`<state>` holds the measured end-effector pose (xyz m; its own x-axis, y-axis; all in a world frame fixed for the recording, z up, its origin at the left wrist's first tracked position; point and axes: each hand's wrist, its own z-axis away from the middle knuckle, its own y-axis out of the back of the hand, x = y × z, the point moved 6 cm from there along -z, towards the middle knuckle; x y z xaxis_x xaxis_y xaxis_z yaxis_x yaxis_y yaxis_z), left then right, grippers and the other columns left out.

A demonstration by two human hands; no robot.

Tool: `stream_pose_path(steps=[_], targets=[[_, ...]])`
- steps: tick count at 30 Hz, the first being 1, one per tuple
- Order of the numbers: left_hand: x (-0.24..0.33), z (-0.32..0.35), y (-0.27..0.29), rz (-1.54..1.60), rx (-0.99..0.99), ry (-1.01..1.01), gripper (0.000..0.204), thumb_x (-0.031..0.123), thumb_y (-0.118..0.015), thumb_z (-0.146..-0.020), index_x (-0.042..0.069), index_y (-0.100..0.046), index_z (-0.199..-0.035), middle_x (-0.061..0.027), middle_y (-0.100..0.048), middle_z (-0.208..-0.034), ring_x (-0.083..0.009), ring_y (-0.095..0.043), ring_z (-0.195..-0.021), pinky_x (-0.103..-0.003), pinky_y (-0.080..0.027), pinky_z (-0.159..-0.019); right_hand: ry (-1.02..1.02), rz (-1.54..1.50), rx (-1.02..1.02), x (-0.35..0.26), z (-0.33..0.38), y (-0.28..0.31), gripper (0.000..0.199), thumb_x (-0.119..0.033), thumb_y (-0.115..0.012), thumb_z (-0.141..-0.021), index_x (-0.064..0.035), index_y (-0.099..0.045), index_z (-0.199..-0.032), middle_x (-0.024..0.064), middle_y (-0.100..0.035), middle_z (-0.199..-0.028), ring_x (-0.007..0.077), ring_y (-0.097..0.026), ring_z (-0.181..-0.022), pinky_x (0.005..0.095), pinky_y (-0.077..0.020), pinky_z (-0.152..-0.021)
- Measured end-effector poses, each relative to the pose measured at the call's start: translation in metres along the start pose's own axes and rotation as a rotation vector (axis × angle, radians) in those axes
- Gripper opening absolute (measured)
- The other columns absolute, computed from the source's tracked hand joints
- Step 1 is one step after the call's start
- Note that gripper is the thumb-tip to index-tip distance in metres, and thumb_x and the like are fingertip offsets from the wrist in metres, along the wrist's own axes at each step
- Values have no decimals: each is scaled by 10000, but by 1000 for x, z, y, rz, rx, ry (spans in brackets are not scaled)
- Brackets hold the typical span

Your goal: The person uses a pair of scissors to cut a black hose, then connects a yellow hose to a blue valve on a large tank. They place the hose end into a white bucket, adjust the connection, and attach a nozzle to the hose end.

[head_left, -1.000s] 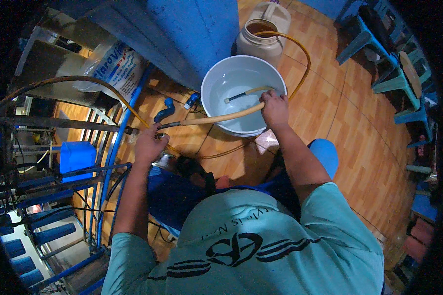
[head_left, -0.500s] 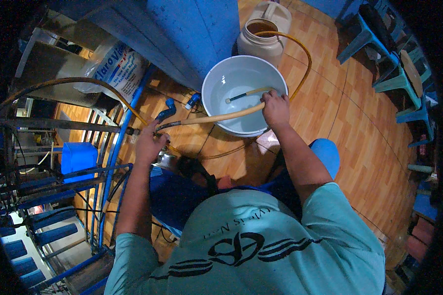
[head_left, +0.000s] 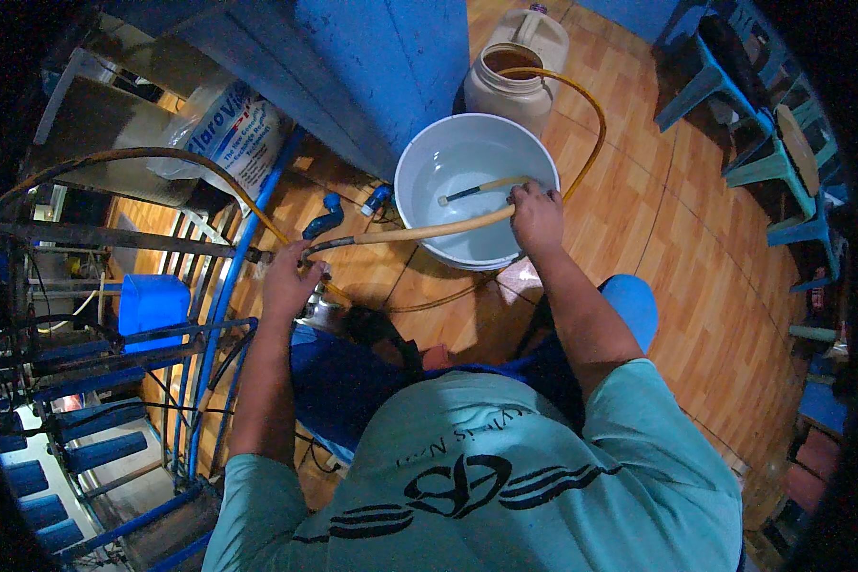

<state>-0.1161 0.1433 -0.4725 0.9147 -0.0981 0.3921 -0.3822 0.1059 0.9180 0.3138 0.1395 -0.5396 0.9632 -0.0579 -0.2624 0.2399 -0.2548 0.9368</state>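
Note:
My right hand (head_left: 538, 217) is closed around a tan hose (head_left: 439, 229) at the right rim of a white bucket (head_left: 405, 186). The hose's far end, dark with a pale tip, lies inside the bucket, which seems to hold clear liquid. Leftward the hose runs across the bucket's near side to a dark end section by my left hand (head_left: 293, 276). That hand is closed at the dark end, its fingers bent round the joint near the metal frame. A thinner amber hose (head_left: 596, 124) leads from a wide-mouthed beige jug (head_left: 510, 86) behind the bucket.
Left of me stands a blue and grey metal frame (head_left: 221, 296) with a blue container (head_left: 153, 312). A printed plastic sack (head_left: 234, 138) lies beyond it. A blue pipe elbow (head_left: 325, 217) is near the bucket. Pale blue plastic stools (head_left: 782, 157) line the right side.
Both hands keep their places on the hose. The bucket, jug and right hand appear slightly farther right as the view shifts a little.

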Motion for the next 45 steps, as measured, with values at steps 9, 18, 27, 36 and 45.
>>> stream_pose_path(steps=[9,18,27,36,45], targets=[[11,1,0,-41,-54,-77,510,303,-703,-814,53,-587,-1242,-194,-590,-1258,-354,-578,-1147,-419,-463,-975,12,-11,-32,2,0,-3,231,-154,-478,-890,-133,-698,-956,132,-632,-988,286,-655,-923,478,-357,-982],[13,1,-1,-73,-69,-25,521,327,-695,-817,55,-584,-1247,-189,-590,-1266,-354,-568,-1162,-419,-453,-990,41,7,29,0,0,-1,162,-136,-517,-860,-131,-671,-912,106,-635,-951,293,-648,-877,473,-396,-938],[5,1,-6,-63,-71,-11,523,356,-676,-819,87,-579,-1256,-168,-594,-1265,-334,-570,-1163,-413,-455,-986,77,14,66,0,0,0,143,-138,-543,-846,-133,-657,-933,96,-633,-974,300,-651,-868,471,-411,-900],[2,0,-7,-88,-88,25,512,364,-676,-811,120,-584,-1252,-132,-594,-1272,-316,-578,-1155,-403,-467,-972,17,7,-30,-1,-1,0,180,-121,-531,-843,-127,-664,-965,104,-644,-1064,295,-637,-981,478,-379,-977],[0,-3,-10,-74,-31,-2,501,353,-687,-808,112,-596,-1238,-133,-617,-1215,-311,-624,-1055,-409,-499,-910,60,-23,56,-1,1,0,163,-142,-547,-847,-126,-679,-940,106,-638,-994,283,-631,-970,471,-379,-961]])
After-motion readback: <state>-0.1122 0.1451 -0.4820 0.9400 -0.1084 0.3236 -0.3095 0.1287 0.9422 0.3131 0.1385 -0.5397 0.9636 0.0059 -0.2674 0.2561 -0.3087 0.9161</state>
